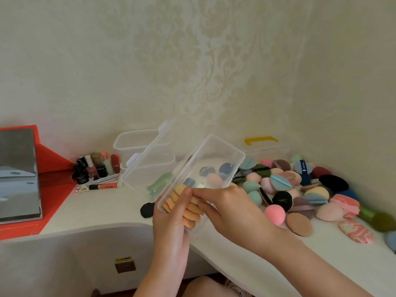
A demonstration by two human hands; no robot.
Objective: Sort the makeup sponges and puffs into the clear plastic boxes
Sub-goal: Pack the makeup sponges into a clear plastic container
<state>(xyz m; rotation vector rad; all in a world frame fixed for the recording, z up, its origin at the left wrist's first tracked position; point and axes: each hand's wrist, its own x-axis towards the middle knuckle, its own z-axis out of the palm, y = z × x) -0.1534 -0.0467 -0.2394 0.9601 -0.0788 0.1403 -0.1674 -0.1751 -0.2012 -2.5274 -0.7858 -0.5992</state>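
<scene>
A clear plastic box (216, 159) with its hinged lid (150, 166) swung open is held tilted above the white table. My left hand (171, 224) grips its near end from below. Several orange sponges (188, 211) lie stacked in that near end. My right hand (227, 206) reaches into the box, its fingers curled on the orange sponges. A heap of sponges and puffs (300, 189) in many colours lies on the table to the right. A black sponge (147, 210) and a green one (159, 184) lie under the box.
Another clear box (137, 142) stands at the back by the wall, and one with a yellow handle (261, 141) behind the heap. Cosmetic bottles and lipsticks (96, 168) cluster at the left beside a red box with a mirror (19, 174). The table edge (107, 228) curves near me.
</scene>
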